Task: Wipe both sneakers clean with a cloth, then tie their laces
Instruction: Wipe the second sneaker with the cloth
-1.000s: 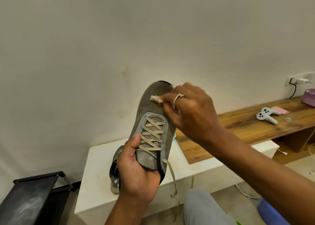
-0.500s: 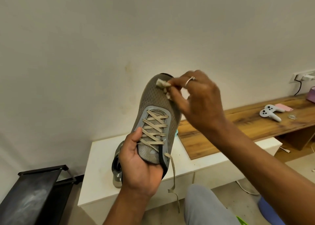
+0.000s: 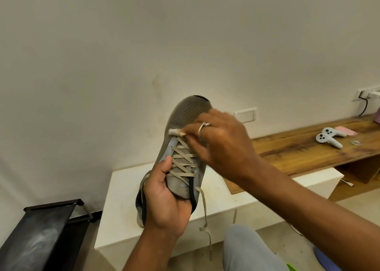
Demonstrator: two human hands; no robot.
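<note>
The left hand (image 3: 166, 201) holds the grey sneaker (image 3: 185, 116) by its heel end, fingers clamped round it and thumb on the lacing. The toe is raised toward the far wall, above the white surface (image 3: 123, 198). There is open air left of the shoe, and a wooden surface (image 3: 298, 149) lies to the right. The right hand (image 3: 222, 147), fingers pinching the small cloth (image 3: 174, 132), has dropped from the toe to the top of the lacing. A loose lace (image 3: 204, 209) hangs past the near edge.
</note>
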